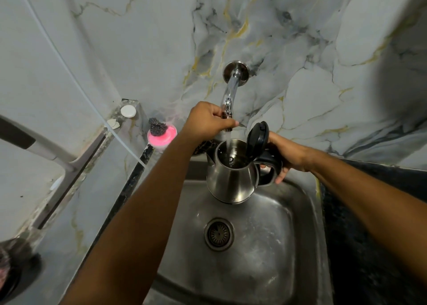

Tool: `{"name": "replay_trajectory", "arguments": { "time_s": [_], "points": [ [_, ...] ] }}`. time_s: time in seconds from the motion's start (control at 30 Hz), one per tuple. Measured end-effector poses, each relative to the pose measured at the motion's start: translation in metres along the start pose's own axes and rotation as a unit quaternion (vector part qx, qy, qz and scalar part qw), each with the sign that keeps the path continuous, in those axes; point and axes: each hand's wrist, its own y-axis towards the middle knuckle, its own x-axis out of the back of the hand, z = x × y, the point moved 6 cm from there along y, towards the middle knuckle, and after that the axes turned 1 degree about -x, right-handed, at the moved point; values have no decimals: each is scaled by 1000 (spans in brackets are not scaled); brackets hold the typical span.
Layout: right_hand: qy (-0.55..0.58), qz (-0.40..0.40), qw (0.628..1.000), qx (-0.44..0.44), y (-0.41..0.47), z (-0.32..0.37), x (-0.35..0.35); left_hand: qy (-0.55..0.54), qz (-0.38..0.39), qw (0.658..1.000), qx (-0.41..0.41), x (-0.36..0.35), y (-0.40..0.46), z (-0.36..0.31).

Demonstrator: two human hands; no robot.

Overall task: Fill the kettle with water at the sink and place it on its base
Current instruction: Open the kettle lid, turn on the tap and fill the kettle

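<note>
While water runs from the wall tap (228, 96) into the steel kettle (231, 177), its black lid (257, 138) stands open. Her right hand (288, 156) grips the kettle's handle above the sink (265, 247)'s back edge; the left hand (208, 122) is closed around the tap's end.

The light is dim and cool, falling from above. Soft glare streaks the sink (265, 235) basin and the kettle (231, 179) wall. Dark shadow fills the far right wall (404, 85). Straight edges bow at the left. Corners blur.
</note>
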Motion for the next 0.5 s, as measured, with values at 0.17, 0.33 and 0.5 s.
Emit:
{"name": "replay_trajectory", "arguments": {
  "time_s": [0.17,0.33,0.5],
  "points": [
    [1,2,1000,-19,4,-5,7,-73,128,989,-4,3,9,6],
    [3,2,1000,-14,10,-1,4,-138,113,984,5,-5,2,32],
    [13,1,1000,-17,13,-1,6,-217,-117,928,278,-31,-44,152]
  ]
}}
